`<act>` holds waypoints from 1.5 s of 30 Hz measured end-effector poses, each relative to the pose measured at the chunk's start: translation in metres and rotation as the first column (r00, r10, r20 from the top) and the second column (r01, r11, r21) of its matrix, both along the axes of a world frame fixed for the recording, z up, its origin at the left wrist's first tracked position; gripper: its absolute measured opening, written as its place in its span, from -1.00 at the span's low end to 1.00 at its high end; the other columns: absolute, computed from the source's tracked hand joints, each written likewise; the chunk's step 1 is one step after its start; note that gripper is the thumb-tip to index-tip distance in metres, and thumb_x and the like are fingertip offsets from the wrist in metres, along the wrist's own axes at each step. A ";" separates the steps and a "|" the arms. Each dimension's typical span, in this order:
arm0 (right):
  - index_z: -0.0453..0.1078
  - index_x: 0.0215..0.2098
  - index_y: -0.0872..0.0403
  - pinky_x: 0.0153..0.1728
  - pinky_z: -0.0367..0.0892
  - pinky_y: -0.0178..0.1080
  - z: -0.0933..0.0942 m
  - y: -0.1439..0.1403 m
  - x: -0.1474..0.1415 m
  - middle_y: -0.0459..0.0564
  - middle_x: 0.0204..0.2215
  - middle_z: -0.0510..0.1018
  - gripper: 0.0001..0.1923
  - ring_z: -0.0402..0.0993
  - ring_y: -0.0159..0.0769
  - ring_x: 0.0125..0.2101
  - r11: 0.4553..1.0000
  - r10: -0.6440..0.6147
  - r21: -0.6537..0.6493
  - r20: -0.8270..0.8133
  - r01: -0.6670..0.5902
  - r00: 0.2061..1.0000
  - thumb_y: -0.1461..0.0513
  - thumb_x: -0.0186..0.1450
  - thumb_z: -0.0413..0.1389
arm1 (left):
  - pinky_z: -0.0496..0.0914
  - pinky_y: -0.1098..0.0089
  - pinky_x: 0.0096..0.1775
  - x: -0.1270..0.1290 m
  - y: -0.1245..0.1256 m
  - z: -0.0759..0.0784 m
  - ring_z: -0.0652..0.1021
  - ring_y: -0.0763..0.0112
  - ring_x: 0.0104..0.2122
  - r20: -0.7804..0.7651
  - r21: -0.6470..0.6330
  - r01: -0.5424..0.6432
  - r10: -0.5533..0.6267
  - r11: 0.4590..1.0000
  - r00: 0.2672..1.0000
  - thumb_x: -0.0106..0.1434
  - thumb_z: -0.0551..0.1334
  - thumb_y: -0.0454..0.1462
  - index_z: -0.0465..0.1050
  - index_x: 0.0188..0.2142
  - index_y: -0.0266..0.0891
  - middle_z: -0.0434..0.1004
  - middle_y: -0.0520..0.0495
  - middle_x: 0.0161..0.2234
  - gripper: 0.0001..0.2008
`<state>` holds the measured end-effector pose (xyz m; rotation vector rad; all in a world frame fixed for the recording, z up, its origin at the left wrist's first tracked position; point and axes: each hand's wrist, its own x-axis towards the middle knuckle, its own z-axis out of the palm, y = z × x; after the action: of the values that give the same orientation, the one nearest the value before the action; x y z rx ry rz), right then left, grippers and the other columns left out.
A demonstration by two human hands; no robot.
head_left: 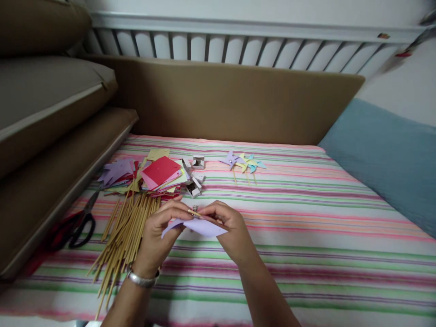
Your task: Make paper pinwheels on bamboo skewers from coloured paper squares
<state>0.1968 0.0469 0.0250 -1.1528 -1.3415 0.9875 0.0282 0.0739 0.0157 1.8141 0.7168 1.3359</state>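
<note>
Both hands meet low in the middle of the view, over the striped bed (306, 218). The left hand (160, 236) pinches the left part of a lilac paper (200, 225), fingers closed on it, and holds a thin stick (194, 212) at the fingertips. The right hand (231, 229) closes its grip on the paper's right part, so the paper lies between the two hands, just under the fingertips. The stick's tip is too small to tell exactly how it meets the paper.

To the left, near the left wrist, lies one loose bundle of sticks (124, 236). Farther left lies one pair of scissors (81, 222). Beyond the sticks sits one pile of coloured paper (160, 172), with small boxes (198, 161), perhaps three, at its right. Farther right lie three finished pinwheels (242, 162), close together.
</note>
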 end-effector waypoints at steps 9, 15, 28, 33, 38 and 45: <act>0.50 -0.41 0.08 -0.46 0.22 -0.33 0.003 0.000 0.000 -0.04 -0.47 0.45 -0.89 0.39 -0.35 -0.45 1.000 -0.014 0.020 0.068 0.013 0.998 0.19 0.15 0.19 | 0.21 0.16 0.06 0.000 0.000 -0.002 0.49 0.36 -0.24 -0.007 -0.024 -0.029 0.029 0.999 1.000 0.12 0.24 -0.42 0.52 -0.36 -0.13 0.51 -0.03 -0.30 -0.84; 0.51 -0.39 0.06 -0.38 0.27 -0.31 0.003 -0.001 -0.001 -0.04 -0.44 0.47 -0.88 0.41 -0.33 -0.41 1.000 -0.002 0.002 0.068 0.002 0.998 0.20 0.18 0.15 | 0.19 0.15 0.08 0.000 0.001 -0.002 0.49 0.31 -0.19 -0.005 -0.057 -0.023 0.023 0.998 1.000 0.10 0.26 -0.40 0.54 -0.38 -0.14 0.51 -0.06 -0.30 -0.87; 0.53 -0.29 -0.02 -0.41 0.24 -0.30 0.002 -0.002 0.000 -0.03 -0.45 0.47 -0.84 0.41 -0.32 -0.41 0.998 0.012 0.058 0.097 -0.018 0.995 0.18 0.22 0.13 | 0.23 0.17 0.06 0.001 -0.001 0.000 0.48 0.27 -0.12 0.026 -0.093 -0.059 0.062 0.994 0.998 0.10 0.27 -0.38 0.54 -0.39 -0.14 0.54 -0.07 -0.29 -0.88; 0.54 -0.30 -0.01 -0.41 0.25 -0.30 0.002 -0.001 -0.001 -0.03 -0.45 0.47 -0.85 0.41 -0.32 -0.42 0.997 0.017 0.069 0.081 -0.022 0.997 0.19 0.21 0.13 | 0.24 0.16 0.06 0.001 -0.001 0.000 0.50 0.27 -0.16 0.022 -0.086 -0.063 0.065 0.994 0.998 0.10 0.27 -0.36 0.54 -0.40 -0.16 0.54 -0.08 -0.30 -0.91; 0.54 -0.31 0.00 -0.44 0.24 -0.32 0.001 0.000 -0.002 -0.04 -0.47 0.47 -0.85 0.40 -0.33 -0.43 0.997 0.002 0.077 0.105 -0.011 0.994 0.17 0.21 0.14 | 0.25 0.13 0.04 0.000 -0.001 0.000 0.50 0.24 -0.16 -0.002 -0.081 -0.075 0.075 0.994 0.997 0.09 0.27 -0.34 0.54 -0.41 -0.17 0.54 -0.10 -0.30 -0.93; 0.53 -0.32 0.00 -0.41 0.25 -0.31 0.002 -0.001 -0.002 -0.03 -0.44 0.49 -0.85 0.41 -0.31 -0.39 0.997 0.007 0.077 0.135 -0.018 0.991 0.18 0.22 0.12 | 0.25 0.15 0.05 -0.002 -0.001 -0.003 0.51 0.31 -0.24 0.000 -0.063 -0.054 0.055 0.997 0.999 0.11 0.26 -0.35 0.54 -0.39 -0.15 0.54 -0.06 -0.31 -0.91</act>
<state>0.1948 0.0462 0.0268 -1.1693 -1.4833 0.8710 0.0262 0.0732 0.0128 1.7546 0.8040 1.3348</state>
